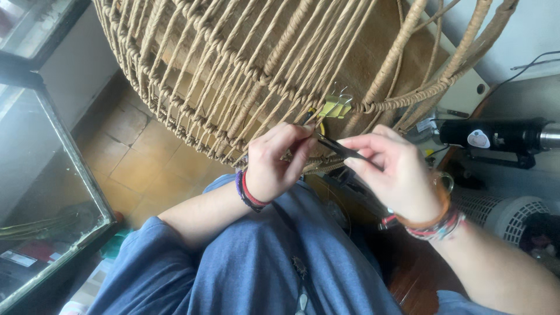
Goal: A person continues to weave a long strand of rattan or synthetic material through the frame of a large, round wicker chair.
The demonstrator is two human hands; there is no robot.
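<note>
We see the left hand [274, 163] pinching a strand at the woven basket [262, 76]; the right hand [391, 175] grips a dark tool [344, 150], its tip hidden behind fingers.

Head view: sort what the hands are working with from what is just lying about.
In use:
- left hand, pinching at the weave
- right hand, holding a thin dark tool
- woven wicker frame
- yellow-green clip on its rim

Lying about:
- black heat gun
- white slotted basket
- glass cabinet
</note>
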